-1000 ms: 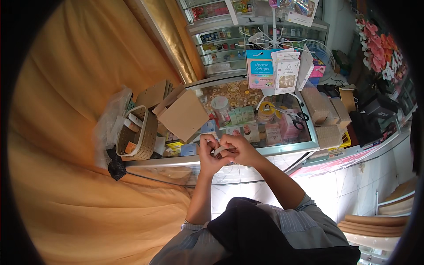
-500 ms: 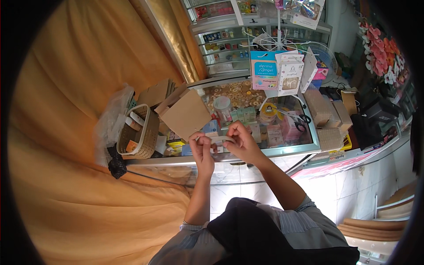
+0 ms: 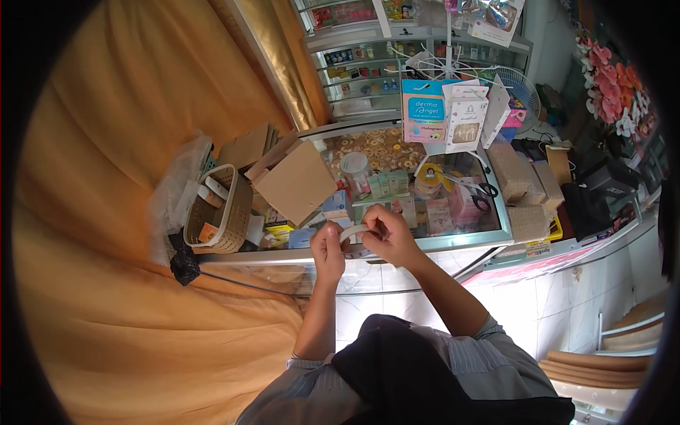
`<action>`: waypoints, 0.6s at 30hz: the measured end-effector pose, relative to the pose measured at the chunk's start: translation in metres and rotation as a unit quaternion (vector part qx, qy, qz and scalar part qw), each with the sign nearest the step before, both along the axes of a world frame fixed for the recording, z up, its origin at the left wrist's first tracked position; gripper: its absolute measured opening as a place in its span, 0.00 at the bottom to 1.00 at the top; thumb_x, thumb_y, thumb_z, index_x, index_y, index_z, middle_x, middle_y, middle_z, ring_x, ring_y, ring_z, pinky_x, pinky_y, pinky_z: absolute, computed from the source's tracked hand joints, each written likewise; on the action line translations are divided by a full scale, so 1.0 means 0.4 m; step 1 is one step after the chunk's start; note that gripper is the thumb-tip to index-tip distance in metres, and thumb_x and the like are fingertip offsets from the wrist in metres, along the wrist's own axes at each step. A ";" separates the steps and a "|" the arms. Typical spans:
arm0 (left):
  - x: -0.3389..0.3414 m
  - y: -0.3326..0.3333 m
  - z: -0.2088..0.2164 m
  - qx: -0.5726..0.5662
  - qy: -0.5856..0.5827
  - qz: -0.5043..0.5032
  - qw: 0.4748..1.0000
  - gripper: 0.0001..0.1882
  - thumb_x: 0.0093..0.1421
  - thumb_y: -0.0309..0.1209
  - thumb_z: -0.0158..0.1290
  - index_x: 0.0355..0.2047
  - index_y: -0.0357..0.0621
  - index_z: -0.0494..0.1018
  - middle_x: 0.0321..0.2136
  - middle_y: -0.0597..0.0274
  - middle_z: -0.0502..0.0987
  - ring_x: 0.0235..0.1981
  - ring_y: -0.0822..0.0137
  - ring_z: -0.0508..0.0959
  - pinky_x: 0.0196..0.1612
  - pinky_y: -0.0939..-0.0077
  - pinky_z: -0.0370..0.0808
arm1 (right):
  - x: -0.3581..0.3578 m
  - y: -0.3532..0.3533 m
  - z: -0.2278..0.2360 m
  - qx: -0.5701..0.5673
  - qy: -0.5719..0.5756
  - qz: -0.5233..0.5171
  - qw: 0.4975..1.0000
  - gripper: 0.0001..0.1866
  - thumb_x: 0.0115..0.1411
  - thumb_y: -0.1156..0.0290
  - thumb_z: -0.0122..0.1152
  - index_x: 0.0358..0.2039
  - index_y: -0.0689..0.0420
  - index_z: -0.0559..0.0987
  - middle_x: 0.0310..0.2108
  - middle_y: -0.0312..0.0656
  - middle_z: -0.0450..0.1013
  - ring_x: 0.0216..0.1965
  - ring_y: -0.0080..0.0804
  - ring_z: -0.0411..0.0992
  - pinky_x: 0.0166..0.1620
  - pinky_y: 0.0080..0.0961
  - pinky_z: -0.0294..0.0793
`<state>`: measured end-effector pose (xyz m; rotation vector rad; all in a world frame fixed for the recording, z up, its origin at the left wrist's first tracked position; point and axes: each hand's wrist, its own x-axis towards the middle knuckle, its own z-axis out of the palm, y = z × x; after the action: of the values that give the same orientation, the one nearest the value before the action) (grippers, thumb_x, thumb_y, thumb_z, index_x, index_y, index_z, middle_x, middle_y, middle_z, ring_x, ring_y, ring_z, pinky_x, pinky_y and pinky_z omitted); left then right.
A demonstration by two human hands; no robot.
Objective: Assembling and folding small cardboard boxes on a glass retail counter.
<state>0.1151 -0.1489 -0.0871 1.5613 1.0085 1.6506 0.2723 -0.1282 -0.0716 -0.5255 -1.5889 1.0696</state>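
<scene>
Over the front edge of the glass counter, both my hands hold a pale roll of tape. My left hand is closed on the roll's left side, thumb up. The curled fingers of my right hand pinch at its right side; whether a tape end lies between those fingertips is too small to tell. Just beyond my hands, an open brown cardboard box rests on the counter, tilted. Small cartons are near its right side.
A woven basket holding bottles stands at the counter's left end. Toward the right are black-handled scissors, a wire display rack with hanging packs and bubble-wrapped parcels. An orange curtain hangs on the left.
Both hands have lowered slightly toward me, and my right fingers have curled in closer. The roll has turned, so its ring shape shows more plainly. The box stays in place.
</scene>
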 end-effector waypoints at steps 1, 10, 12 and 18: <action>0.003 0.000 -0.001 0.004 -0.032 0.009 0.999 0.21 0.70 0.36 0.36 0.20 0.40 0.63 0.15 0.68 0.64 0.15 0.78 0.63 0.18 0.82 0.59 | -0.002 0.003 -0.003 0.013 0.025 -0.015 0.999 0.13 0.50 0.83 0.58 0.25 0.57 0.62 0.19 0.29 0.59 0.18 0.11 0.53 0.22 0.14 0.51; 0.023 0.001 -0.015 0.081 -0.098 0.030 0.991 0.15 0.67 0.39 0.45 0.30 0.40 0.64 0.21 0.65 0.64 0.17 0.77 0.64 0.20 0.83 0.62 | -0.010 0.005 -0.013 0.019 0.075 -0.043 0.996 0.11 0.51 0.83 0.59 0.27 0.57 0.65 0.20 0.30 0.60 0.20 0.12 0.53 0.22 0.14 0.52; 0.033 0.008 -0.013 0.158 -0.043 0.019 0.986 0.14 0.63 0.39 0.51 0.33 0.41 0.63 0.22 0.65 0.63 0.17 0.76 0.63 0.20 0.83 0.61 | -0.007 0.004 -0.010 0.012 0.057 -0.031 0.998 0.11 0.51 0.83 0.58 0.28 0.58 0.65 0.20 0.30 0.59 0.20 0.12 0.53 0.22 0.15 0.51; 0.007 -0.006 -0.019 0.149 0.140 0.020 0.979 0.22 0.50 0.31 0.65 0.38 0.40 0.64 0.23 0.62 0.69 0.19 0.76 0.68 0.20 0.83 0.63 | 0.005 0.008 0.002 0.000 0.014 0.002 1.000 0.10 0.49 0.85 0.54 0.28 0.58 0.65 0.20 0.30 0.55 0.20 0.13 0.52 0.22 0.16 0.51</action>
<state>0.1178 -0.1511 -0.0948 2.0286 0.9686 1.7032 0.2743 -0.1249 -0.0707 -0.5052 -1.5651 1.0764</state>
